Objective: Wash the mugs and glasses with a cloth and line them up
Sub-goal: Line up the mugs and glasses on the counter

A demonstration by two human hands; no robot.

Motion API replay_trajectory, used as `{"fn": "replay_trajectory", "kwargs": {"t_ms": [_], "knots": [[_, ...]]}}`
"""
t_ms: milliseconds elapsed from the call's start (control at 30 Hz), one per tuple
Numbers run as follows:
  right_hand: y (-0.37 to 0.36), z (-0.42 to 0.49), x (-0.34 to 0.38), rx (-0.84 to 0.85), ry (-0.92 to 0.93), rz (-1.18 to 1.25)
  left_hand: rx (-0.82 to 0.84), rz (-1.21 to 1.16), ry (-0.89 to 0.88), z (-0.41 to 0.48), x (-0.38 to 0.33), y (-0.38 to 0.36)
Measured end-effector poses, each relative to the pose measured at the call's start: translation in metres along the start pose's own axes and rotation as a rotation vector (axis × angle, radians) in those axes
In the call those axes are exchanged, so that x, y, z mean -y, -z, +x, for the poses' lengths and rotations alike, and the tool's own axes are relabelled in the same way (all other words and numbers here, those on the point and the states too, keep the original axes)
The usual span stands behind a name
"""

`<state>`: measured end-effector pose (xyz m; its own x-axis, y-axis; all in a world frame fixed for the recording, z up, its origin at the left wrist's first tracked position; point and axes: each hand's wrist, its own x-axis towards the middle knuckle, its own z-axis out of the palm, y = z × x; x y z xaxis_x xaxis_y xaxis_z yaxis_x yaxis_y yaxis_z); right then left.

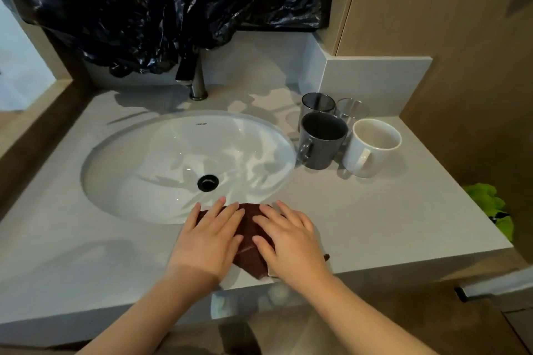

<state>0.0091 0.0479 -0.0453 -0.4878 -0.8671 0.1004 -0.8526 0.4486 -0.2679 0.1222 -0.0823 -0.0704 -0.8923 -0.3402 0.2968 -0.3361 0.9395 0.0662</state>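
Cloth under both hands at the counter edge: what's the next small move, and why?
Probably curl the left hand around the cloth and lift it. Both hands lie flat on it, so nothing is held yet. The grey mug stands right of the sink, where the freed right hand could reach it.

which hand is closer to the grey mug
Right. The right hand rests on the brown cloth, nearer the person and slightly left of the grey mug; the left hand sits farther left.
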Motion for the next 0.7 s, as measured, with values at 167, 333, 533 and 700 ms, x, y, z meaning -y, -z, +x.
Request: {"fn": "replay_trajectory", "kwargs": {"t_ms": [167, 333, 533, 700], "knots": [[-0.003, -0.003, 0.001, 0.045, -0.002, -0.079, 0.081, 0.090, -0.106, -0.002, 0.010, 0.001], [0.016, 0.006, -0.005, -0.051, -0.095, 0.284, 0.139, -0.119, -0.068, 0.033, 0.012, 0.031], [0.053, 0.020, -0.033, -0.280, -0.436, 0.522, 0.115, -0.709, 0.154, 0.105, -0.024, 0.049], [0.074, 0.034, -0.075, -0.453, -0.727, 0.713, 0.143, -1.036, 0.449, 0.153, -0.052, 0.031]]}}
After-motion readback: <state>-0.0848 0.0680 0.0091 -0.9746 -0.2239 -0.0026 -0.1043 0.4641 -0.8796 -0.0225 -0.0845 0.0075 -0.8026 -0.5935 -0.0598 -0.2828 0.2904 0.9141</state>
